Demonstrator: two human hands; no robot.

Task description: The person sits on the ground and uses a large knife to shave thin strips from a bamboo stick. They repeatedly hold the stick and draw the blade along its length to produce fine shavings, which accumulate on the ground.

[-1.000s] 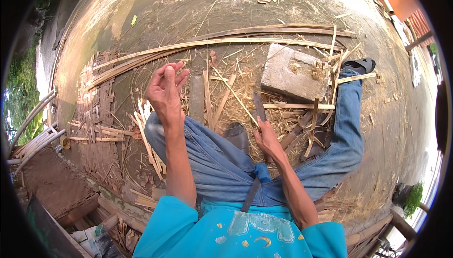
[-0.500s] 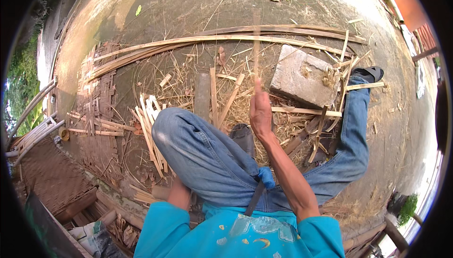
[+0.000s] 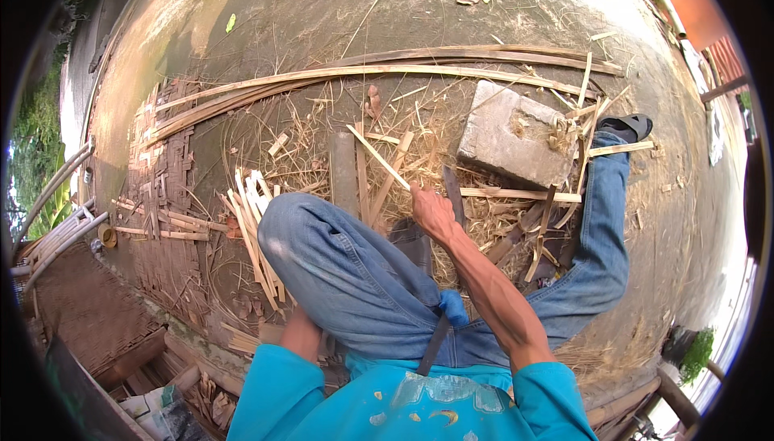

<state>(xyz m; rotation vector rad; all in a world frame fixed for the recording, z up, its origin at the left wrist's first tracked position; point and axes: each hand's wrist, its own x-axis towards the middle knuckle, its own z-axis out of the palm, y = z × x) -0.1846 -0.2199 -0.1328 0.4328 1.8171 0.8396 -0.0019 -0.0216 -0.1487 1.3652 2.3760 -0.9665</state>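
My right hand [image 3: 433, 214] is closed around one end of a thin pale bamboo strip [image 3: 375, 156], which slants up and to the left over the ground. Just right of the fingers a dark, flat, blade-like piece [image 3: 453, 191] stands up. Only the forearm [image 3: 301, 336] of my left arm shows; my raised left knee [image 3: 294, 227] hides that hand. Beside this knee leans a bundle of split bamboo strips [image 3: 256, 235].
A concrete block [image 3: 516, 131] lies ahead to the right, among shavings and offcuts. Long bamboo slats [image 3: 363, 70] stretch across the ground beyond. A torn woven mat [image 3: 165, 175] lies at left. My sandalled right foot [image 3: 627, 128] rests past the block.
My right hand has shifted slightly left and nearer. The strip in it has swung from pointing straight ahead to slanting left. The blade-like piece now shows beside the hand.
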